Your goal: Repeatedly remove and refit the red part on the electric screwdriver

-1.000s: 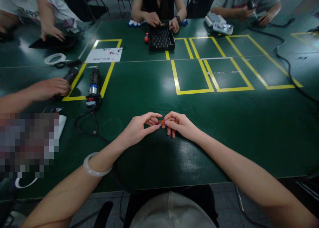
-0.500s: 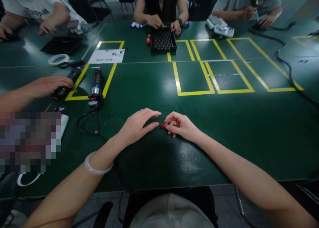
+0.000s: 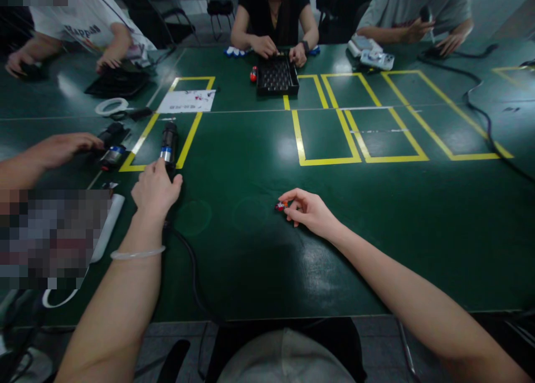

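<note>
The left hand (image 3: 156, 188) reaches forward, back upward, at the near end of a black tool (image 3: 169, 134); its grip cannot be told. The right hand (image 3: 310, 210), curled, pinches a small red part (image 3: 280, 206). Green table (image 3: 251, 255) stretches between them, its near edge well back.

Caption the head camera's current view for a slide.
At a green table, the right hand pinches a small red-and-orange part while the left hand is at a black-and-silver tool.

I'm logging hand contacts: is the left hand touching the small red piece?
Apart: the head view shows green table between the left hand and the small red piece in the right hand.
</note>
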The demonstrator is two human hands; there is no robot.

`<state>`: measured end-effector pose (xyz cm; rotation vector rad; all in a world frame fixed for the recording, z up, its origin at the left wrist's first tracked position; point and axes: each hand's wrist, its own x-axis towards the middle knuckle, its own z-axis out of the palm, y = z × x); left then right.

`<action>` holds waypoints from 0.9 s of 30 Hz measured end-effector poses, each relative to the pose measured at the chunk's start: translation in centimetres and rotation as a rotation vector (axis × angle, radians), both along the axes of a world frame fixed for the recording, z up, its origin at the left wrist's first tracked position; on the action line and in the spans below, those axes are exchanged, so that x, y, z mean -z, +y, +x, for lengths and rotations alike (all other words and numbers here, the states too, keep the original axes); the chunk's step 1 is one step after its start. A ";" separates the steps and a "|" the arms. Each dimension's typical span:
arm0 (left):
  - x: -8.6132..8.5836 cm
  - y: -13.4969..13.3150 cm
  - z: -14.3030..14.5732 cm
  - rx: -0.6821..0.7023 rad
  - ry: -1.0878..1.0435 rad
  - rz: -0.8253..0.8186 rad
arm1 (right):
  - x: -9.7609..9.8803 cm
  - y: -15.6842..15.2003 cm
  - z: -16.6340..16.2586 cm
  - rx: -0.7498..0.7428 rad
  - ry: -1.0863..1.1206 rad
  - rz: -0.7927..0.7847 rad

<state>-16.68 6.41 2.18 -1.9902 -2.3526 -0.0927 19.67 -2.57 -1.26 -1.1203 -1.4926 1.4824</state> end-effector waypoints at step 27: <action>0.3 -4.2 10.0 0.395 -0.119 -0.072 | 0.0 0.1 0.3 0.001 -0.176 0.164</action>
